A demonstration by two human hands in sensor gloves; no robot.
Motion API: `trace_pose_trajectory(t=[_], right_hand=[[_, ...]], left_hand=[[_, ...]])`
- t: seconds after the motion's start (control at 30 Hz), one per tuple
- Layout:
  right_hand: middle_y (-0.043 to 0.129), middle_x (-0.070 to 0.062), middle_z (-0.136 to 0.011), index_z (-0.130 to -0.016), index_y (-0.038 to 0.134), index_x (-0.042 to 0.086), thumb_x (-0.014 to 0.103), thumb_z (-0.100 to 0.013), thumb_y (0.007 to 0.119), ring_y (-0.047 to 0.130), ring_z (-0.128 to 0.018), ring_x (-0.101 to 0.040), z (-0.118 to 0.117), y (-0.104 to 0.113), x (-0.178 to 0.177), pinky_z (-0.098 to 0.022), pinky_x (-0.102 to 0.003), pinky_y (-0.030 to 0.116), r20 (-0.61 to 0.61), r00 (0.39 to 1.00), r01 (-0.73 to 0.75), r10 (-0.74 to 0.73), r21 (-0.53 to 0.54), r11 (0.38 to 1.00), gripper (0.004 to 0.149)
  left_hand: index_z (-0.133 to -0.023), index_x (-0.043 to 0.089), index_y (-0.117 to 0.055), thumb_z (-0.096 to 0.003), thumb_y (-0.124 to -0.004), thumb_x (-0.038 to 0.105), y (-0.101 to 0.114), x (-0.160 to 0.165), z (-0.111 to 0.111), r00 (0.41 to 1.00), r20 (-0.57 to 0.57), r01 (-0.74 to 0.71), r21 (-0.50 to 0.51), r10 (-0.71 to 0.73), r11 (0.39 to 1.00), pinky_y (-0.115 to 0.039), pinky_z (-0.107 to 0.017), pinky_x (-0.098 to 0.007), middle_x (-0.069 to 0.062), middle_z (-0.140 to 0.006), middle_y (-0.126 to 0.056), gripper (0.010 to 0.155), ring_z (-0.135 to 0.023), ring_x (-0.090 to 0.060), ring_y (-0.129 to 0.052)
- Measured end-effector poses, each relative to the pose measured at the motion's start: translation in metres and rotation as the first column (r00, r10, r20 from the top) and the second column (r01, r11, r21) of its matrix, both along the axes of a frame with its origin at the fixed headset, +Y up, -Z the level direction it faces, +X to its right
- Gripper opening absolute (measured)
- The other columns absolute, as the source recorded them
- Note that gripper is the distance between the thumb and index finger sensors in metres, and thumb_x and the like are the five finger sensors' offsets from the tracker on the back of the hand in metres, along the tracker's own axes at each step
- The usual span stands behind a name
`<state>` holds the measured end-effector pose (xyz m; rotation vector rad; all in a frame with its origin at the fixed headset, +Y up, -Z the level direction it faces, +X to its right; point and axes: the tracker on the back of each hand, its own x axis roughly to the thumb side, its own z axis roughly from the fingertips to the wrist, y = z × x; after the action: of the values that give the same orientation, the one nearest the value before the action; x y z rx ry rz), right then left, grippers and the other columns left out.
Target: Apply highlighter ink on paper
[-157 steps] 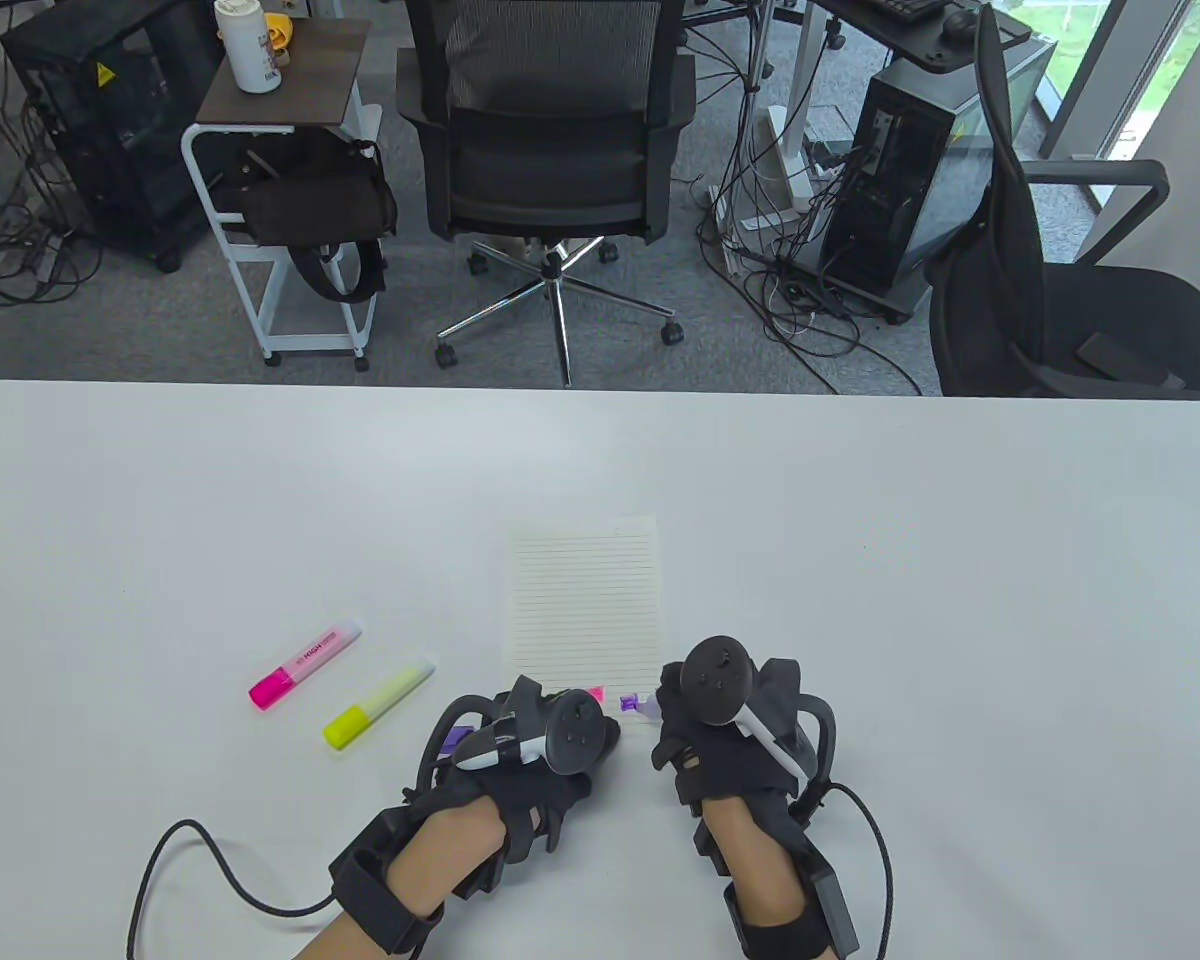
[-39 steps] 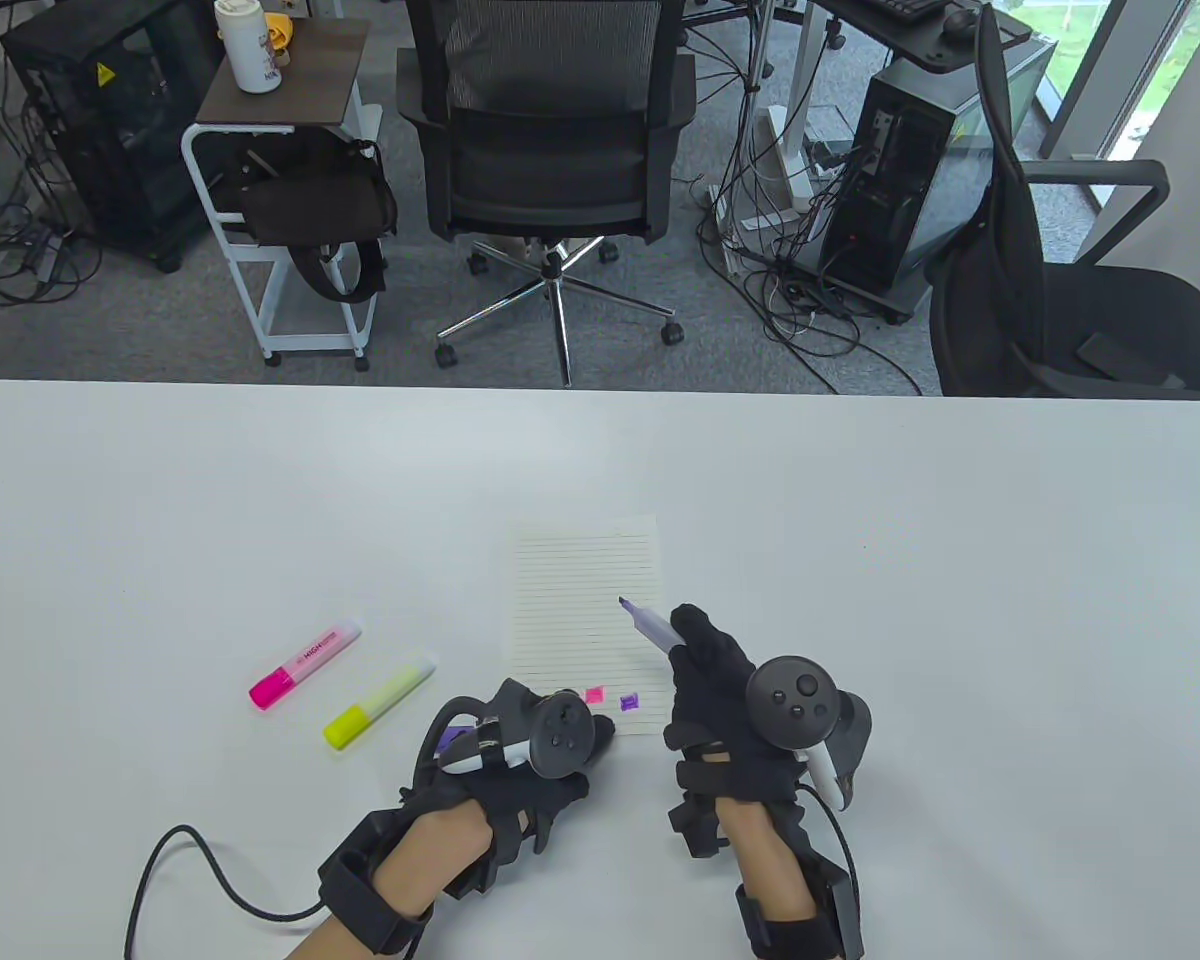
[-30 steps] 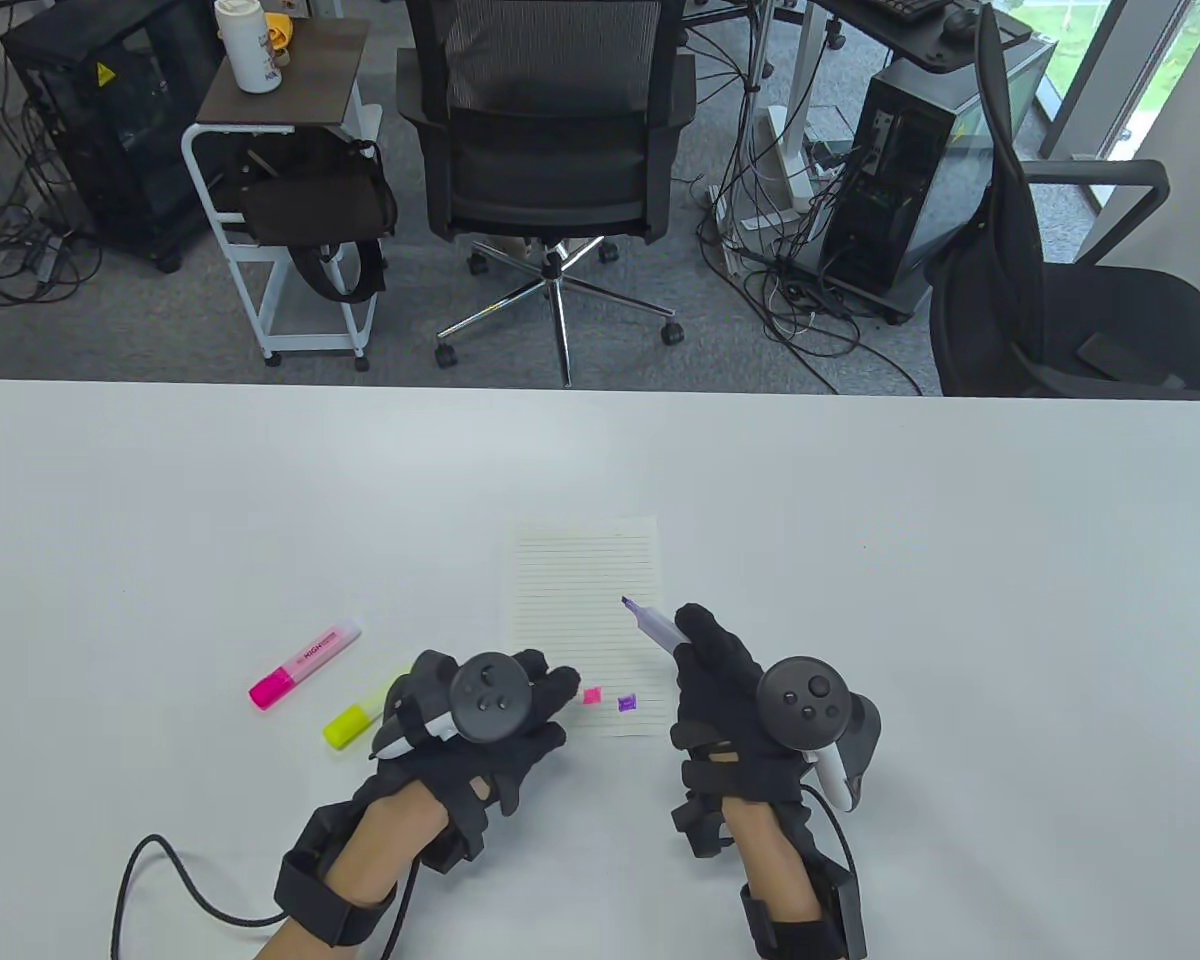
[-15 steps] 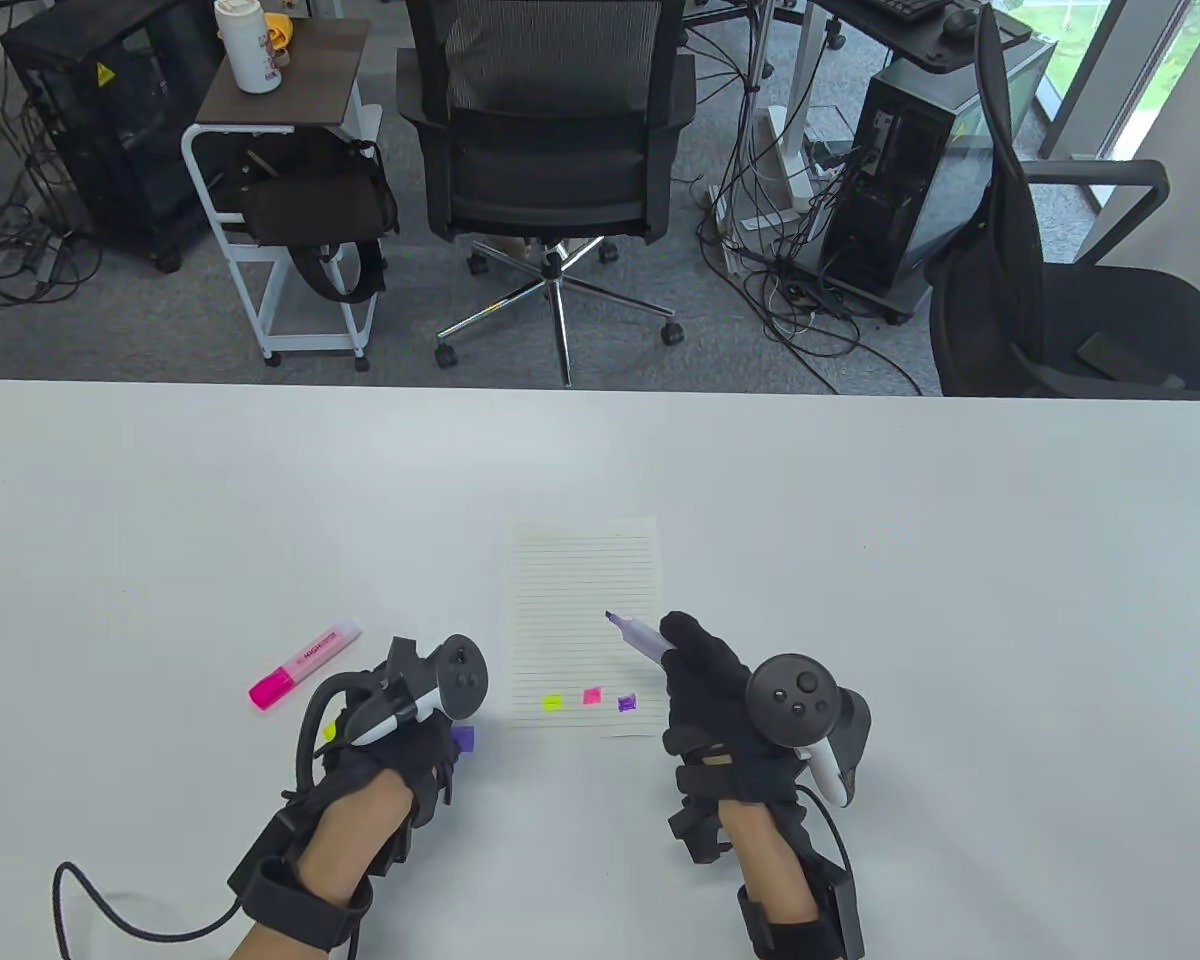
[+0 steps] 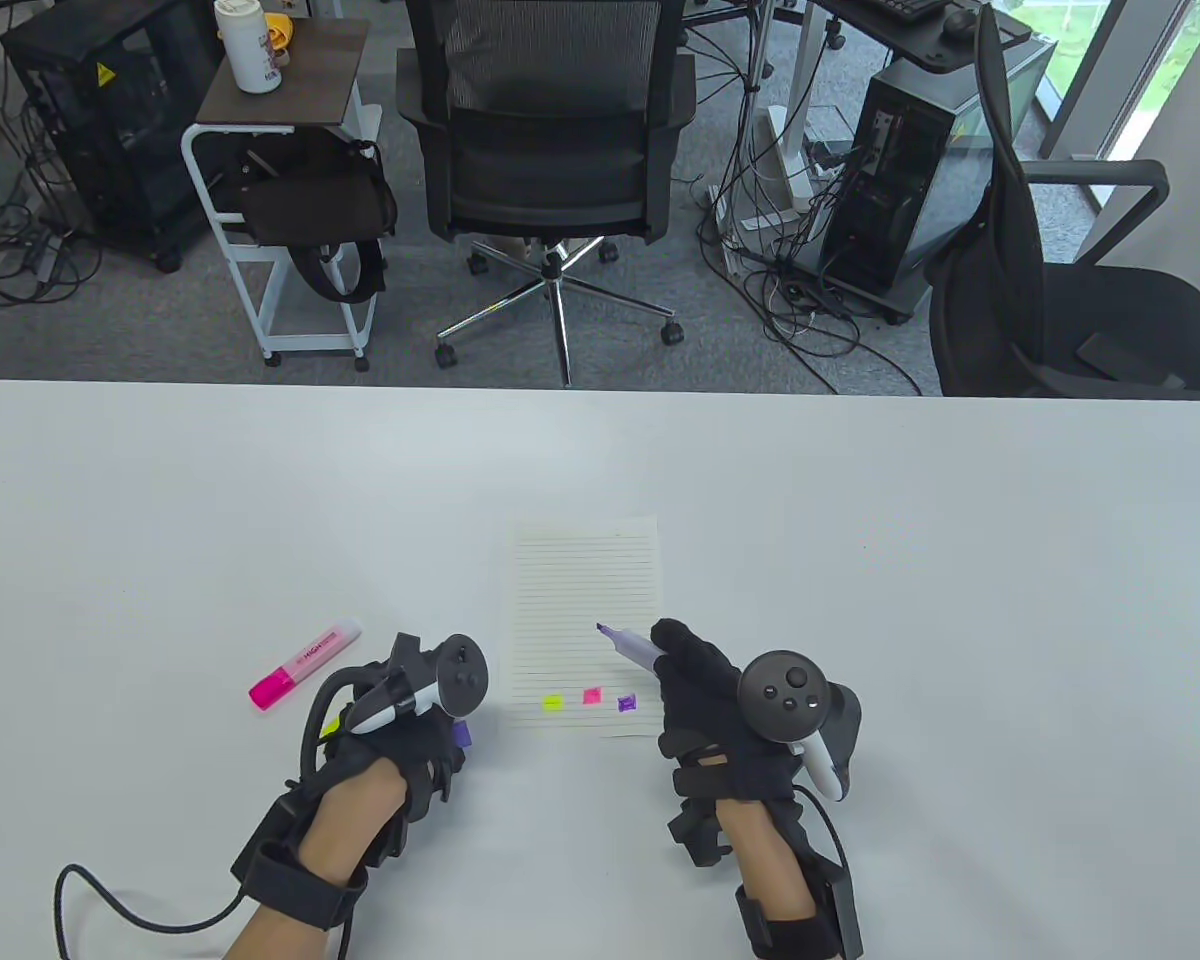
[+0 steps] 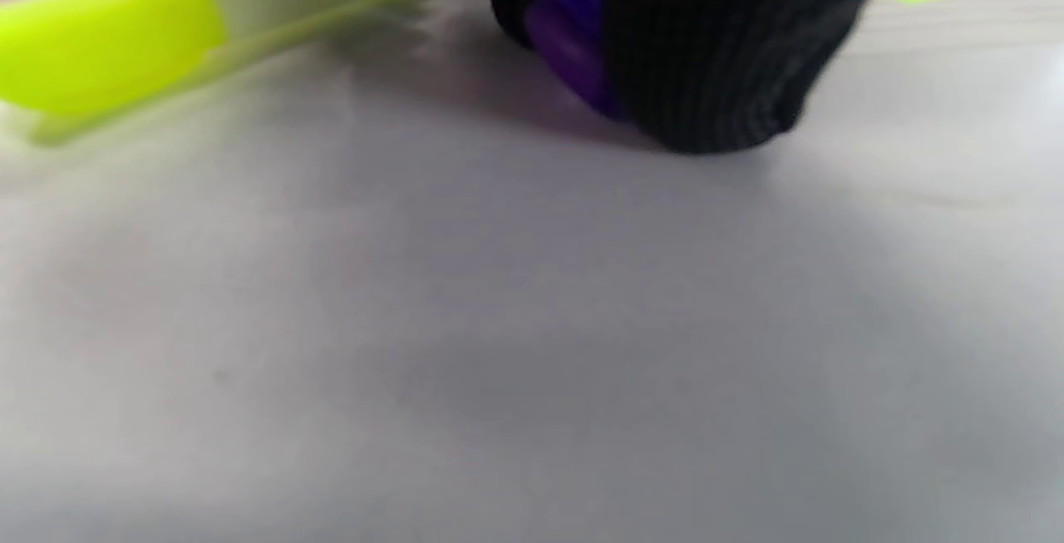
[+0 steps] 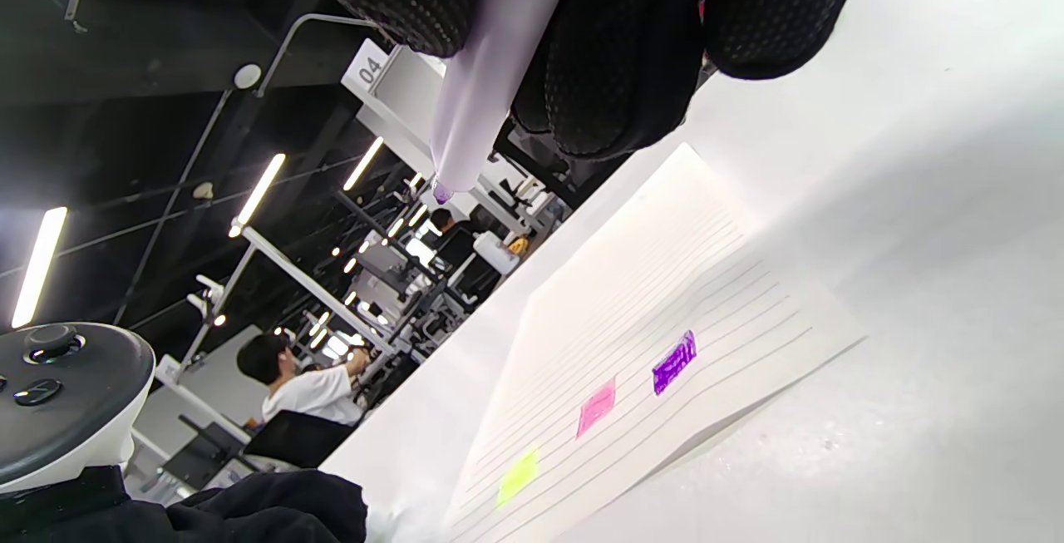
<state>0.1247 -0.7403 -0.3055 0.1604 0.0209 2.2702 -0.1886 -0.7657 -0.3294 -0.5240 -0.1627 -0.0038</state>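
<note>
A lined paper sheet (image 5: 585, 600) lies mid-table with small yellow (image 5: 553, 703), pink (image 5: 592, 696) and purple (image 5: 628, 703) marks (image 7: 675, 362) along its near edge. My right hand (image 5: 688, 672) grips an uncapped purple highlighter (image 5: 626, 645) (image 7: 490, 69), tip raised above the sheet. My left hand (image 5: 428, 735) rests left of the paper, fingers curled round the purple cap (image 5: 462, 735) (image 6: 575, 36). It covers most of the yellow highlighter (image 6: 108, 36). A pink highlighter (image 5: 305, 664) lies further left.
The white table (image 5: 860, 520) stretches wide around the paper. A glove cable (image 5: 140, 915) loops at the near left edge. Office chairs (image 5: 550, 150), a side cart and computer towers stand on the floor beyond the far edge.
My left hand slid left off the paper's near corner, uncovering the yellow mark. My right hand lifted the purple highlighter off the purple mark and now drifts slightly left and nearer.
</note>
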Motion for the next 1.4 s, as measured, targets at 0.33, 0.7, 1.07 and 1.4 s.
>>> trace_pose_trajectory(t=[0.33, 0.7, 1.07, 1.4], right_hand=[[0.079, -0.010, -0.098, -0.105, 0.063, 0.024, 0.031, -0.064, 0.071, 0.089, -0.072, -0.034, -0.003, 0.000, -0.014, -0.067, -0.059, 0.065, -0.201, 0.979, 0.042, -0.045, -0.019, 0.999, 0.043], [0.080, -0.010, -0.097, -0.104, 0.066, 0.024, 0.030, -0.063, 0.073, 0.088, -0.071, -0.035, -0.003, -0.003, -0.034, -0.067, -0.060, 0.065, -0.416, 0.906, 0.050, -0.076, -0.071, 0.996, 0.042], [0.080, -0.010, -0.097, -0.104, 0.065, 0.024, 0.030, -0.063, 0.073, 0.089, -0.070, -0.034, 0.000, -0.001, -0.040, -0.067, -0.059, 0.066, -0.425, 0.904, 0.043, -0.046, -0.019, 0.999, 0.043], [0.081, -0.010, -0.095, -0.103, 0.066, 0.023, 0.027, -0.061, 0.073, 0.088, -0.068, -0.034, 0.010, 0.006, -0.062, -0.068, -0.059, 0.066, -0.508, 0.861, 0.058, -0.015, 0.068, 0.996, 0.043]], left_hand=[[-0.091, 0.009, -0.063, -0.0379, -0.085, 0.044, 0.017, -0.001, 0.005, 0.983, 0.073, -0.178, 0.115, 0.170, 0.977, -0.029, -0.073, -0.065, -0.004, -0.109, -0.028, 0.067, -0.099, -0.035, -0.035], [-0.092, 0.013, -0.057, -0.0388, -0.085, 0.042, 0.037, 0.020, 0.017, 0.905, 0.245, -0.402, 0.235, 0.346, 0.885, -0.033, -0.073, -0.067, -0.006, -0.110, -0.030, 0.067, -0.101, -0.036, -0.039], [-0.094, 0.026, -0.059, -0.0390, -0.090, 0.039, 0.051, 0.029, 0.025, 0.844, 0.351, -0.517, 0.331, 0.405, 0.789, -0.073, -0.064, -0.059, 0.001, -0.086, -0.084, 0.064, -0.064, -0.020, -0.100], [-0.090, 0.019, -0.077, -0.0323, -0.085, 0.064, 0.033, 0.028, 0.018, 0.678, 0.254, -0.733, 0.163, 0.689, 0.661, -0.096, -0.033, -0.040, 0.002, -0.073, -0.099, 0.073, -0.016, 0.001, -0.102]])
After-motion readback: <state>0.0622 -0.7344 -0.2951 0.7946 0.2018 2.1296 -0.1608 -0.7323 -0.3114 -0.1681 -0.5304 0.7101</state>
